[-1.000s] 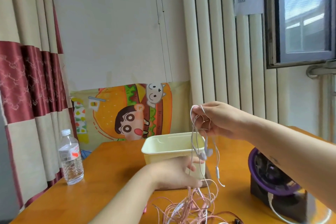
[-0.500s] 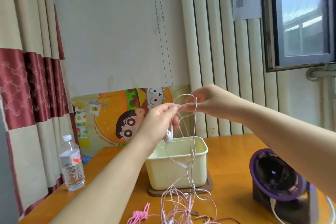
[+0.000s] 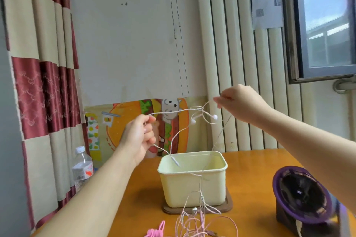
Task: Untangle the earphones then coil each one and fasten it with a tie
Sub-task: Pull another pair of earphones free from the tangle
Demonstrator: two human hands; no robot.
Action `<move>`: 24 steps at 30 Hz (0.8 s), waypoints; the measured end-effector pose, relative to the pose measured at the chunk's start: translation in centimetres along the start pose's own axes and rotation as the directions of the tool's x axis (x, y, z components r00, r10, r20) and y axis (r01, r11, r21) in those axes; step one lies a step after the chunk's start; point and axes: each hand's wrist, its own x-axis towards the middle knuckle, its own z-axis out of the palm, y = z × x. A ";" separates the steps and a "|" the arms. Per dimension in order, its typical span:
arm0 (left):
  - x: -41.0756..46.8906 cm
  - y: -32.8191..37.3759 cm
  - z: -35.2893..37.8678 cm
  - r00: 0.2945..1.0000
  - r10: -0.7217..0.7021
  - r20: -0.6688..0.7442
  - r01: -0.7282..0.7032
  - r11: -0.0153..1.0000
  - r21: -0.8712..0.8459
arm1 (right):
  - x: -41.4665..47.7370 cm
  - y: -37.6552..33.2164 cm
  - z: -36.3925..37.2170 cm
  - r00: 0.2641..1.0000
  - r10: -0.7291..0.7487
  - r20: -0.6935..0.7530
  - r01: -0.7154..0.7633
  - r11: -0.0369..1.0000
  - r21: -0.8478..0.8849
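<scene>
My left hand (image 3: 139, 136) and my right hand (image 3: 239, 102) are raised above the table and each pinches a strand of the white earphone cable (image 3: 173, 112), stretched between them. Two white earbuds (image 3: 214, 117) dangle from a knot near my right hand. More of the cable hangs down in front of the cream tub (image 3: 192, 179) into a pile of tangled pink earphone cables (image 3: 198, 223) on the table. A pink tie (image 3: 157, 232) lies at the near edge.
The cream tub stands on a brown coaster on the orange table (image 3: 250, 161). A water bottle (image 3: 82, 169) is at the left edge by the curtain. A purple desk fan (image 3: 306, 200) sits at the right.
My hands have moved apart, the left going down and left, the right going right, drawing the white cable out sideways. The earbuds now hang free near my right hand.
</scene>
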 end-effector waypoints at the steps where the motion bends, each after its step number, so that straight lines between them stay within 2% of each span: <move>1: 0.1 -0.4 -0.6 0.999 -0.014 -0.029 0.014 0.999 0.029 | -0.1 0.1 -0.1 1.000 0.022 0.016 -0.023 0.997 0.075; 2: 0.2 -0.8 -1.2 0.998 -0.036 -0.058 0.039 0.998 0.046 | -0.1 0.2 -0.2 0.997 0.073 0.023 -0.076 0.969 0.234; 3: 0.4 -1.3 -1.8 0.994 -0.068 -0.085 0.072 0.996 0.052 | -0.1 0.4 -0.3 0.986 0.160 0.050 -0.165 0.876 0.453; 4: 0.5 -1.7 -2.4 0.989 -0.107 -0.105 0.113 0.992 0.051 | -0.1 0.5 -0.5 0.963 0.247 0.107 -0.254 0.704 0.663; 5: 0.6 -2.2 -2.9 0.982 -0.149 -0.119 0.156 0.986 0.051 | -0.2 0.5 -0.6 0.941 0.295 0.165 -0.302 0.516 0.801; 6: 0.7 -2.6 -3.3 0.974 -0.187 -0.125 0.196 0.979 0.062 | -0.2 0.7 -0.7 0.928 0.312 0.205 -0.323 0.397 0.859; 8: 0.7 -3.4 -3.8 0.964 -0.241 -0.115 0.256 0.957 0.138 | -0.3 0.8 -0.5 0.921 0.291 0.260 -0.351 0.329 0.876; 12: 0.0 -4.0 -3.7 0.950 -0.312 -0.012 0.289 0.861 0.418 | -0.5 0.4 0.0 0.929 0.239 0.283 -0.347 0.293 0.891; 14: -0.6 -4.1 -3.3 0.940 -0.335 0.060 0.260 0.822 0.507 | -0.8 0.1 -0.1 0.937 0.235 0.260 -0.330 0.340 0.881; 17: -1.1 -3.9 -2.4 0.938 -0.318 0.141 0.217 0.852 0.477 | -1.3 -0.1 -0.1 0.950 0.195 0.245 -0.312 0.634 0.708; 19: -1.1 -3.6 -1.9 0.946 -0.280 0.164 0.196 0.896 0.398 | -1.8 0.1 0.3 0.937 0.154 0.313 -0.313 0.768 0.558; 22: -1.3 -3.1 -1.2 0.953 -0.220 0.208 0.166 0.954 0.248 | -2.6 1.2 2.2 0.861 0.176 0.478 -0.357 0.878 0.319; 24: -1.6 -2.5 -0.5 0.951 -0.183 0.248 0.145 0.976 0.162 | -3.1 2.1 4.1 0.752 0.278 0.597 -0.345 0.939 -0.002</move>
